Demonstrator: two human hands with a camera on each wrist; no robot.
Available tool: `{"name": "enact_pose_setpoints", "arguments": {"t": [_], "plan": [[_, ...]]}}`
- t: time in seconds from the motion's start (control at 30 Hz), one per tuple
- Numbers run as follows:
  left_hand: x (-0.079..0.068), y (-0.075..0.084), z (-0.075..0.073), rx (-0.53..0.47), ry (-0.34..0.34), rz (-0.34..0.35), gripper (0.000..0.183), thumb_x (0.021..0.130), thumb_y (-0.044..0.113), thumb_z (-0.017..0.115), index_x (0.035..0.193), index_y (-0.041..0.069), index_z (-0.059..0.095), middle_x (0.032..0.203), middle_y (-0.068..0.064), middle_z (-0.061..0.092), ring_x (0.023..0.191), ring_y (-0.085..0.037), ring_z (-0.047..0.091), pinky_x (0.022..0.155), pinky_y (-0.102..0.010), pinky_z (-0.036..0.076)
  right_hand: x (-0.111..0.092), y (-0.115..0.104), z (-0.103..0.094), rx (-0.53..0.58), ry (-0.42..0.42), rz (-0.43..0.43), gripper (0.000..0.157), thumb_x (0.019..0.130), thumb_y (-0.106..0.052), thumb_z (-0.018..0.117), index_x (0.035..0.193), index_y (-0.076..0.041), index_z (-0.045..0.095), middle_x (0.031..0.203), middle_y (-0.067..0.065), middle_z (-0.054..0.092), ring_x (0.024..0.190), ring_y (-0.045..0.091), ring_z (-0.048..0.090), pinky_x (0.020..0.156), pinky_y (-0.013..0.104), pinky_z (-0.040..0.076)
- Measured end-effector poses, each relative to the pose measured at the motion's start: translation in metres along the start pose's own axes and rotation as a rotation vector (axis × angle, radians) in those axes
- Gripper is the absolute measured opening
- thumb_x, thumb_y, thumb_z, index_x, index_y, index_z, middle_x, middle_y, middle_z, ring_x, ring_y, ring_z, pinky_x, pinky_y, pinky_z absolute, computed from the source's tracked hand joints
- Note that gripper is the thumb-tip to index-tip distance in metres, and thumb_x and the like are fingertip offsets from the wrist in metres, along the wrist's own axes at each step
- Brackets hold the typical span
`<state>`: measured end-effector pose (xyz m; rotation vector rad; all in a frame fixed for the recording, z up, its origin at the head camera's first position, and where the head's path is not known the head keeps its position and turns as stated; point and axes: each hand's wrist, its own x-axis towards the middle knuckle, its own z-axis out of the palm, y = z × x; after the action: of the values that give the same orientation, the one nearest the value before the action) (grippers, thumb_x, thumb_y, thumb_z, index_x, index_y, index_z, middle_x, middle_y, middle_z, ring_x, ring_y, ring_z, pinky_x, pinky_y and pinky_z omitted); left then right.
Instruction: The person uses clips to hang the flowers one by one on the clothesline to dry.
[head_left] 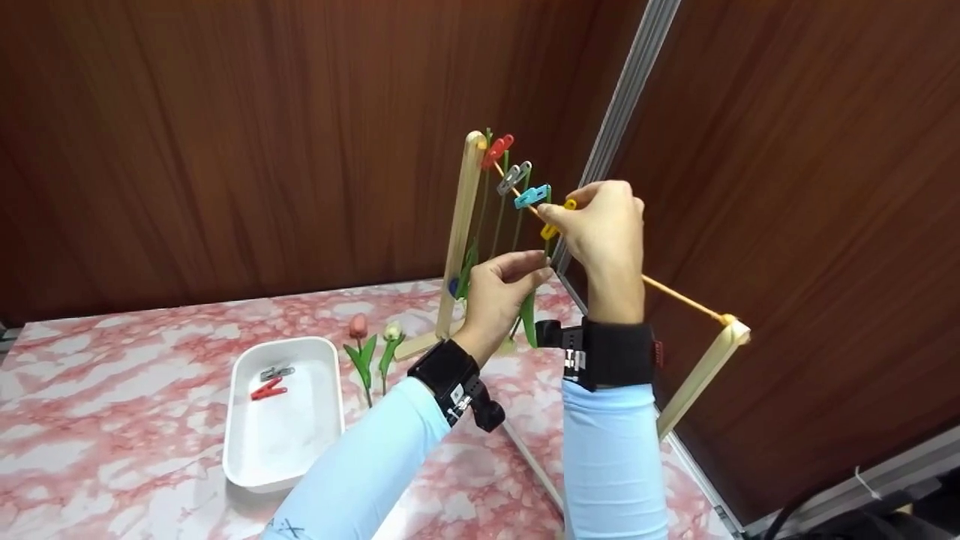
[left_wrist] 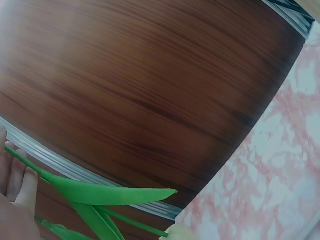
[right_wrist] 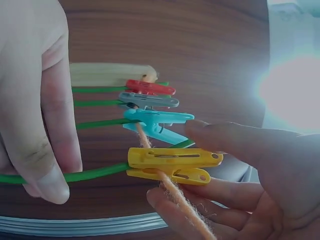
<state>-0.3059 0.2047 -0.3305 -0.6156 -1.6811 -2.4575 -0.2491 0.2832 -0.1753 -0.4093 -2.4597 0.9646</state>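
Note:
My right hand [head_left: 611, 225] pinches a yellow clothespin [right_wrist: 172, 159] on the orange rope [right_wrist: 185, 205], its thumb above and fingers below the handles. A green stem runs into that clothespin's jaws. Just below, my left hand [head_left: 499, 289] pinches the same stem between thumb and fingers. In the left wrist view the stem leads to long green leaves [left_wrist: 115, 194] and a pale flower head [left_wrist: 178, 233], partly cut off. Farther along the rope sit a blue clothespin [right_wrist: 157, 120], a grey clothespin [right_wrist: 150, 100] and a red clothespin [right_wrist: 152, 87], each beside a hanging green stem.
Two wooden posts, one at the back [head_left: 459, 232] and one at the right [head_left: 701, 379], hold the rope. Left on the marbled table [head_left: 112, 420] stands a white tray [head_left: 285, 450] with grey and red clothespins [head_left: 268, 390]. Beside it lie a pink tulip [head_left: 358, 326] and a white tulip [head_left: 392, 331].

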Motion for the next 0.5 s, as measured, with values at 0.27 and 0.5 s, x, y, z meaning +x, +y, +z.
{"name": "enact_pose_setpoints", "arguments": {"t": [0.27, 0.5], "plan": [[0.0, 0.011, -0.03, 0.054, 0.017, 0.061, 0.027, 0.089, 0.009, 0.081, 0.114, 0.001, 0.076, 0.111, -0.01, 0.077, 0.1, -0.017, 0.073, 0.091, -0.029, 0.058, 0.001, -0.007, 0.005, 0.044, 0.088, -0.087, 0.056, 0.088, -0.036, 0.082, 0.129, -0.002, 0.068, 0.123, 0.014, 0.07, 0.113, 0.027, 0.063, 0.095, 0.036, 0.055], [0.0, 0.033, -0.076, 0.175, 0.116, 0.158, 0.02, 0.091, 0.016, 0.08, 0.109, 0.007, 0.079, 0.105, -0.003, 0.078, 0.097, -0.016, 0.072, 0.088, -0.03, 0.059, 0.004, -0.007, 0.017, 0.164, 0.207, -0.257, 0.057, 0.091, -0.037, 0.079, 0.135, -0.005, 0.063, 0.135, 0.011, 0.064, 0.126, 0.022, 0.057, 0.11, 0.028, 0.044]]}}
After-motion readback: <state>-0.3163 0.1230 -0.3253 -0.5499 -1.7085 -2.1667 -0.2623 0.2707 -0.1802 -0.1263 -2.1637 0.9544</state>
